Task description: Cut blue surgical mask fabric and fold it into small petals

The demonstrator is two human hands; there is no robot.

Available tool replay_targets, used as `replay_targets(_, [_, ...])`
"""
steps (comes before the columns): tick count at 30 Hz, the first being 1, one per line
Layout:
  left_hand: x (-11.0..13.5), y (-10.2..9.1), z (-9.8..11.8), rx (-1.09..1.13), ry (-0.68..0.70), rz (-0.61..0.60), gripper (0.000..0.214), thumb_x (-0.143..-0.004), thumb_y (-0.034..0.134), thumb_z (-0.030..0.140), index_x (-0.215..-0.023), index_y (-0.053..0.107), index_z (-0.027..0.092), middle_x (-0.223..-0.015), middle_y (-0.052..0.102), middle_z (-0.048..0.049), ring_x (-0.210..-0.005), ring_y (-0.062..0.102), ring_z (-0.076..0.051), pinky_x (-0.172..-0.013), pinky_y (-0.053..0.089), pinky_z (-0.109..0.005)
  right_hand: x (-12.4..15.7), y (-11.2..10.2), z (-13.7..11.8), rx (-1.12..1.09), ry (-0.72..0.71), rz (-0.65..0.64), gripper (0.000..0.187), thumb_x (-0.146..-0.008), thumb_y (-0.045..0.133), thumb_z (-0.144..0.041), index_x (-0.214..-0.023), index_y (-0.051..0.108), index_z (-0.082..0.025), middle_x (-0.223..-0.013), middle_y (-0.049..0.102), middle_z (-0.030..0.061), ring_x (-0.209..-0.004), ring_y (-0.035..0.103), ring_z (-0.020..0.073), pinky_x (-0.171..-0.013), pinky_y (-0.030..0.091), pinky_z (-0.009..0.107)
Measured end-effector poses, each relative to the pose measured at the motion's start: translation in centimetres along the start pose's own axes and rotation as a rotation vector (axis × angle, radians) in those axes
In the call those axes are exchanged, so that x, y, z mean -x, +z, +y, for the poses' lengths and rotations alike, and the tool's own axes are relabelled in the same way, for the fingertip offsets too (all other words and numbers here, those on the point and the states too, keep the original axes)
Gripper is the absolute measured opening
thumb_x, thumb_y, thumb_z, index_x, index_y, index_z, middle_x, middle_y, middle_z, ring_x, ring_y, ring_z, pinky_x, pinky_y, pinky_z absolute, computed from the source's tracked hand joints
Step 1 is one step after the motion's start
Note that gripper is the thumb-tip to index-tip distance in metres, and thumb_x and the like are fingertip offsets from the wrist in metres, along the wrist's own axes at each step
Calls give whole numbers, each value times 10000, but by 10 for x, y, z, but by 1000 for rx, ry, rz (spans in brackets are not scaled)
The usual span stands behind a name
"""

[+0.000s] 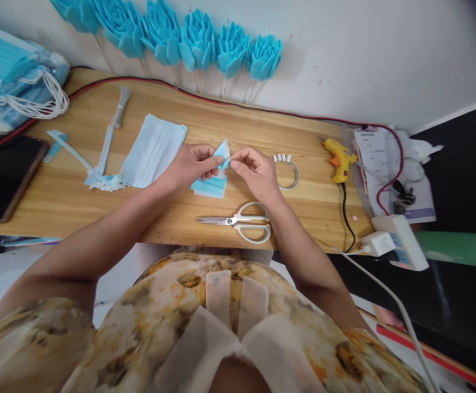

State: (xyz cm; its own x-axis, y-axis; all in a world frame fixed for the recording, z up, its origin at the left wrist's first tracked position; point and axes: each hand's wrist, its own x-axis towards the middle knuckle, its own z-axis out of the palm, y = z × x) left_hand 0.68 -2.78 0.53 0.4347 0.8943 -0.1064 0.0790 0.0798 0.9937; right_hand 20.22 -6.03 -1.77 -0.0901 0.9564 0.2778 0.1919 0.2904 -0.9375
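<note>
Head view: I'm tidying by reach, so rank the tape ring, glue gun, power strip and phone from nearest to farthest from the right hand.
From the right hand, pinching the blue folded piece with the left hand:
1. Tape ring, just to its right.
2. Glue gun, further right.
3. Power strip, lower right.
4. Phone, far left.

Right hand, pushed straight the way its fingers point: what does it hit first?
The folded blue piece: fingers of the right hand pinch its tip, pointing toward the left hand, which holds the same piece just beyond. Depth looks level, though one view can't confirm it.
</note>
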Motion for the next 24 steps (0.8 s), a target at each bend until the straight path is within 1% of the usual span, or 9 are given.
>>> replay_targets(5, [-1, 0, 1, -56, 17, -20, 271, -846, 751, 305, -682, 609, 143, -600, 649, 4, -499, 514, -60, -491, 409, -174, 0, 1, -1, 21, 7, 10, 177, -868, 747, -377, -849, 689, -211, -830, 729, -14, -773, 666, 128, -733, 538, 278])
replay_targets(12, [-1, 1, 0, -79, 26, -16, 289, -835, 764, 330, -676, 609, 146, -593, 647, 5, -492, 509, -59, -486, 403, -176, 1, 2, -3, 56, 24, 31, 115, -840, 721, -297, -800, 662, -207, -760, 701, -22, -718, 639, 121, -706, 532, 278])
replay_targets(19, [0, 1, 0, -67, 27, -23, 327, -826, 784, 380, -674, 609, 149, -597, 650, 1, -499, 508, -62, -487, 403, -180, 1, 5, -3, 41, 54, 53, 129, -831, 715, -309, -786, 634, -219, -742, 683, -31, -702, 619, 118, -702, 524, 279])
replay_targets(24, [1, 1, 0, -63, 37, -36, 387, -840, 781, 465, -690, 619, 147, -604, 652, -5, -506, 521, -68, -493, 412, -187, 1, 5, -3, 45, 47, 57, 151, -840, 704, -331, -783, 619, -220, -733, 668, -32, -691, 609, 116, -694, 516, 279])
